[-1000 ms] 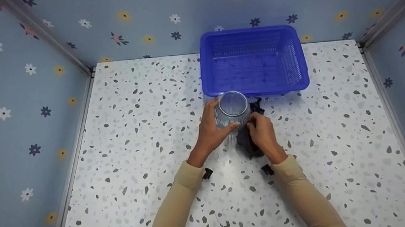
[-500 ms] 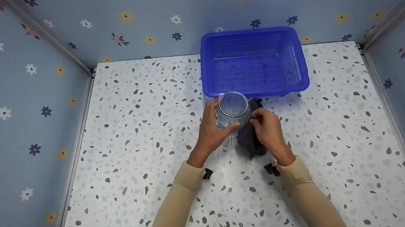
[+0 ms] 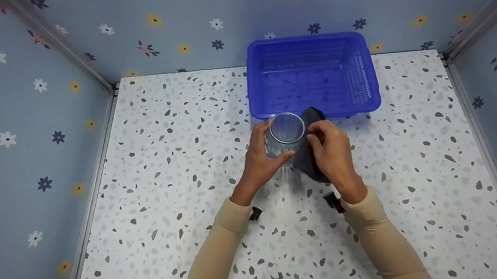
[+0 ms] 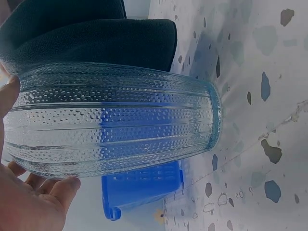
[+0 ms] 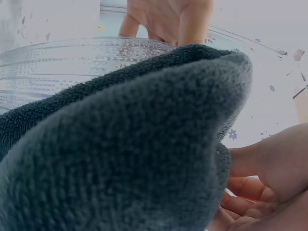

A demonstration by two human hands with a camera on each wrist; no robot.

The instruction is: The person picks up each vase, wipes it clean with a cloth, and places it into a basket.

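My left hand (image 3: 262,159) grips a clear glass vase (image 3: 280,149) near its top, thumb on the near side and fingers around the far left. The vase stands upright, its round mouth facing up; the left wrist view shows ribs and raised dots on its wall (image 4: 110,125), with the base down by the table. On the vase's right side, a dark grey terry cloth (image 3: 308,163) hangs folded, pinched between thumb and fingers of my right hand (image 3: 333,153). In the right wrist view the cloth (image 5: 120,159) covers much of the vase.
A blue plastic basket (image 3: 255,106) with slotted walls stands behind the hands, against the back wall (image 3: 257,7). Its front rim is close to the vase and cloth. The speckled white table (image 3: 180,161) is bounded by flowered panels left and right.
My right hand has moved up and slightly right along the vase, taking the cloth with it; the cloth's top now overlaps the basket's front rim. My left hand and the vase have stayed put.
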